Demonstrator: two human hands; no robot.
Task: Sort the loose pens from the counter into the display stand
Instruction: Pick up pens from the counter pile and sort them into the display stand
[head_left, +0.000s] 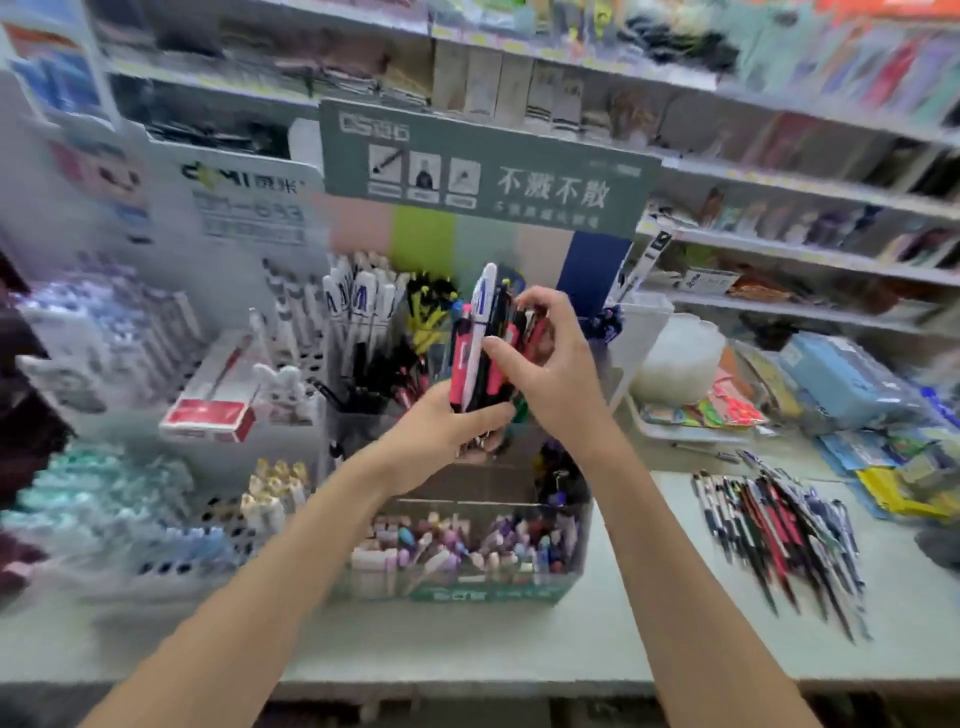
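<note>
Step in hand: sorting mid-way. Left hand (447, 431) is gripping a bundle of pens (480, 343) upright by the lower ends, fingers wrapped tight, directly above the display stand (488, 592). Right hand (550, 364) is pinching into the top of the same bundle, thumb on the near side and fingers over the far side, probably singling one pen out; can't tell which.

More loose pens (779, 530) are lying fanned on the counter (571, 639), well to the right of the stand, so the task looks far from finished.

Next move is likely calling for pulling one pen free and dropping it tip-down into a matching compartment; the front row of the stand is looking packed, while the compartments behind it are partly hidden by the arms.

Room: white baskets (218, 525) are crowding the stand's left side and a signboard (483, 166) is rising behind it. Open counter is lying in front of the stand and to its right, up to the loose pens.
</note>
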